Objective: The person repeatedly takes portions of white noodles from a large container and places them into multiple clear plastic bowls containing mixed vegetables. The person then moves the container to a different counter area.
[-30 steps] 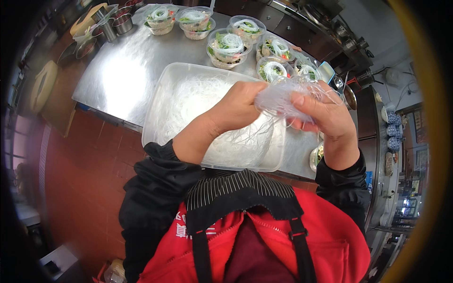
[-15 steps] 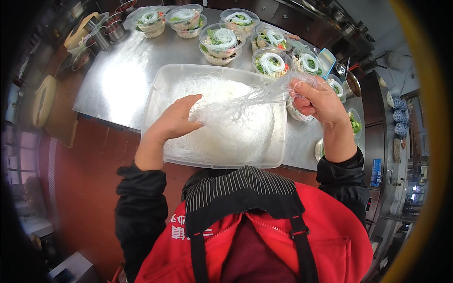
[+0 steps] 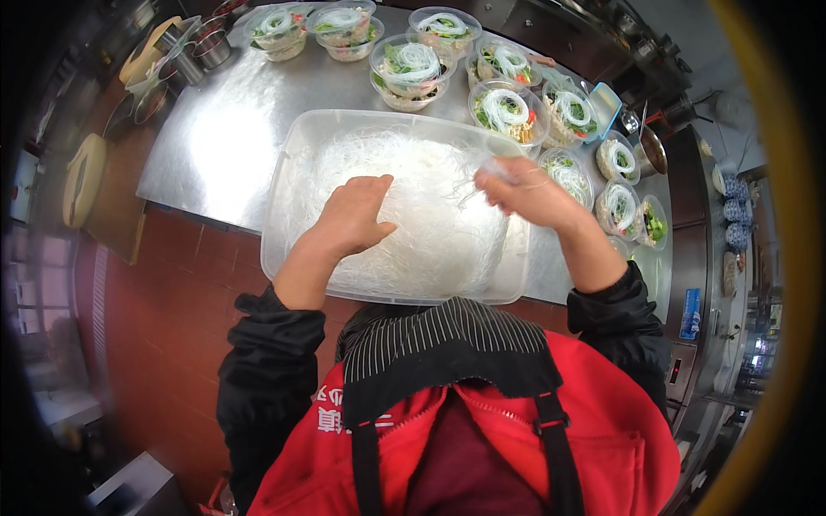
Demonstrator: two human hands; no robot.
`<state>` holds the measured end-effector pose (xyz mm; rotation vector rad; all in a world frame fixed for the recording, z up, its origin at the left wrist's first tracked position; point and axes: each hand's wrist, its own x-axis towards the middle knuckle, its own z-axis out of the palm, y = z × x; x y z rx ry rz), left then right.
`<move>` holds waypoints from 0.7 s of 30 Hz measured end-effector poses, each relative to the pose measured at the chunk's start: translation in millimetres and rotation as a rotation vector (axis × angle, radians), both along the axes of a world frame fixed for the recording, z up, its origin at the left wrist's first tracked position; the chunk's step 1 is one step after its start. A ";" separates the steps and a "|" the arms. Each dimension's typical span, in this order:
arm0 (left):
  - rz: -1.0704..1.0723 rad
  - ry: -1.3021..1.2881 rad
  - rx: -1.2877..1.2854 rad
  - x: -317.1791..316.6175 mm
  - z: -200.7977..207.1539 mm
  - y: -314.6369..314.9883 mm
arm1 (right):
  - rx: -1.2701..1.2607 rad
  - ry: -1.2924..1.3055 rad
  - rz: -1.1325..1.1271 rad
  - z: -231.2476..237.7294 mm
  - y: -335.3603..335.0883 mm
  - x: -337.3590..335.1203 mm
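A translucent plastic tub [image 3: 284,163] holds a broad mass of thin white rice noodles [image 3: 422,215]. Over the left part of the noodles hovers my left hand [image 3: 353,215], its thumb apart from the fingers and nothing seen in its grasp. My right hand [image 3: 533,193], a little smeared by motion, is closed at the tub's right side. A small bunch of noodles shows at its fingertips, with loose strands trailing to the left.
Clear bowls filled with greens and noodle coils, such as this bowl [image 3: 509,113], stand behind and right of the tub on the steel table [image 3: 206,129]. Some are stacked. Metal containers [image 3: 211,52] sit at the far left, and a blue-edged container [image 3: 605,107] at the right.
The long strands stretched between my hands are no longer there. My right hand has come down and left with a smaller bunch; my left hand has shifted slightly right.
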<state>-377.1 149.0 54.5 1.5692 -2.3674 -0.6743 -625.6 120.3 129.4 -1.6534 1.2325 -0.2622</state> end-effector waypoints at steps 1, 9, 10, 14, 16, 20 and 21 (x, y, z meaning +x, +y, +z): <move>-0.003 0.024 -0.008 2.3 0.6 1.3 | -0.024 0.089 0.042 -8.5 0.0 2.9; 0.122 0.078 0.020 21.8 19.9 12.2 | -0.368 0.466 0.170 -9.3 -1.6 -9.8; 0.114 0.098 0.005 22.2 22.0 12.7 | -0.429 0.431 0.168 -10.8 -3.0 -5.8; 0.096 0.145 -0.051 20.2 25.9 13.1 | -0.564 0.501 0.208 -41.9 7.2 34.4; 0.089 0.154 -0.060 20.5 26.2 13.8 | -0.488 0.598 0.240 -49.8 4.2 47.7; 0.125 0.155 -0.076 29.7 27.7 18.3 | -0.435 0.619 0.302 -24.6 -8.9 42.0; 0.148 0.152 -0.074 32.4 28.2 19.6 | -0.478 0.583 0.300 -10.9 -9.7 33.8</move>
